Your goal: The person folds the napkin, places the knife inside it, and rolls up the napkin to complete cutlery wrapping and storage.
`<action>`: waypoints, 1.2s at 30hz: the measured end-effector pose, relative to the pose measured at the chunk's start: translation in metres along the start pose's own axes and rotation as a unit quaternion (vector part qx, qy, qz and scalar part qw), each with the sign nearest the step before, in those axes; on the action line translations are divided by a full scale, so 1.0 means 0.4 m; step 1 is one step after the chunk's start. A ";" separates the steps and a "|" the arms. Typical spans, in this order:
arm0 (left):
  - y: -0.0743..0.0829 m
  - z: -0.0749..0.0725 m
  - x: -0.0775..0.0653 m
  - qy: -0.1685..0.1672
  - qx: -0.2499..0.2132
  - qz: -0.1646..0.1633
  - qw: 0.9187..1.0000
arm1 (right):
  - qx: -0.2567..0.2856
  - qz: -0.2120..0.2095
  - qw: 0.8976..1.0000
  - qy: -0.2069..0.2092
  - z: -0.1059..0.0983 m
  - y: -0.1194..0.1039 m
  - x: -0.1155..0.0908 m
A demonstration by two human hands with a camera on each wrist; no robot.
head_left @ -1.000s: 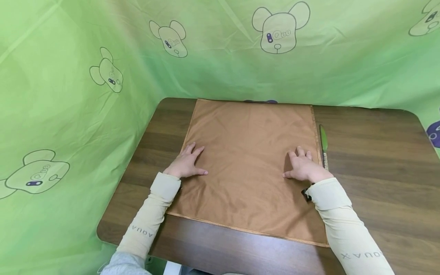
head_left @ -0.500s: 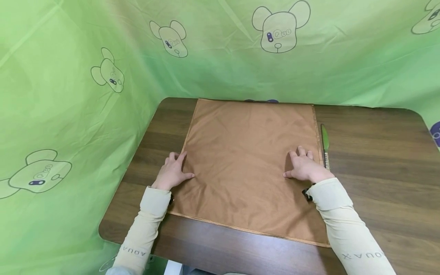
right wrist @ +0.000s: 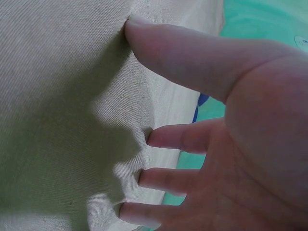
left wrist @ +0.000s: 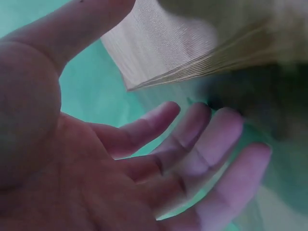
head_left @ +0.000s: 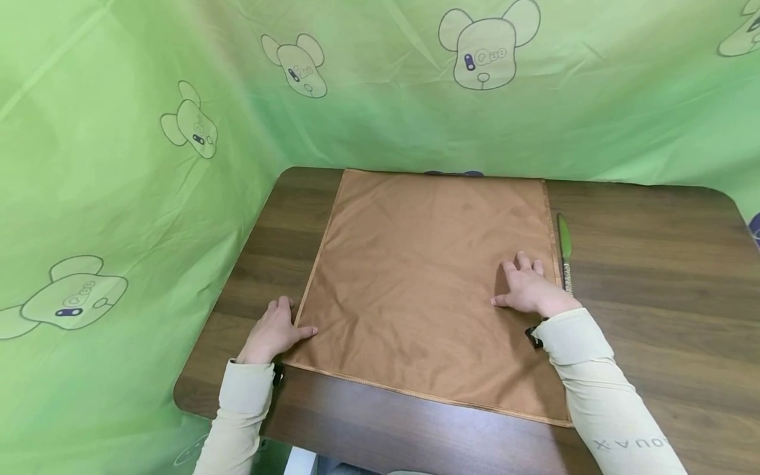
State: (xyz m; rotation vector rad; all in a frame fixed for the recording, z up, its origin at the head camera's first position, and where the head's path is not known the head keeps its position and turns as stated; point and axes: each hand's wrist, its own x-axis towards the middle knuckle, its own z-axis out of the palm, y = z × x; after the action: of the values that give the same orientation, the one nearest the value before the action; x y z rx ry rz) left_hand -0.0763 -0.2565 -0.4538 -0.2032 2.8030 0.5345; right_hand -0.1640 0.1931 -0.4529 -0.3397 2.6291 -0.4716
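A green curtain (head_left: 136, 198) hangs along the left and back of the table (head_left: 659, 284). The left hand (head_left: 272, 333), loose and ungripping, reaches its thumb over the left edge of the brown cloth (head_left: 410, 284), which lies flat mid-table, roughly square, side edges running away from the person. The right hand (head_left: 527, 288) rests spread fingertips on it, grasping nothing. Just beyond its right edge, a knife (head_left: 565, 244) points its blade away.

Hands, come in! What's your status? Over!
Left hand at brown cloth's near-left corner. Right hand touching cloth. Cloth spread, slightly wrinkled. Green-bladed knife beside its right edge.
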 end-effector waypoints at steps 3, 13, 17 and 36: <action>-0.011 0.004 -0.017 0.004 -0.007 -0.007 1.000 | 0.000 0.000 1.000 0.001 -0.001 0.000 -0.002; -0.042 0.007 -0.047 0.000 -0.010 -0.029 1.000 | 0.009 0.001 1.000 -0.004 -0.003 0.001 0.001; -0.045 0.007 -0.044 0.003 -0.017 -0.020 1.000 | 0.010 0.000 1.000 -0.002 -0.002 0.001 0.001; -0.064 0.014 -0.030 -0.162 -0.291 -0.039 0.942 | 0.012 0.005 1.000 -0.006 0.000 0.001 0.002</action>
State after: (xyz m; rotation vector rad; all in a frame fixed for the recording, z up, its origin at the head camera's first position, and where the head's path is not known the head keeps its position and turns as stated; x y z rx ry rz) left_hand -0.0588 -0.2771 -0.4639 -0.3076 2.2427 1.2419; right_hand -0.1646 0.1934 -0.4535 -0.3202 2.6092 -0.4958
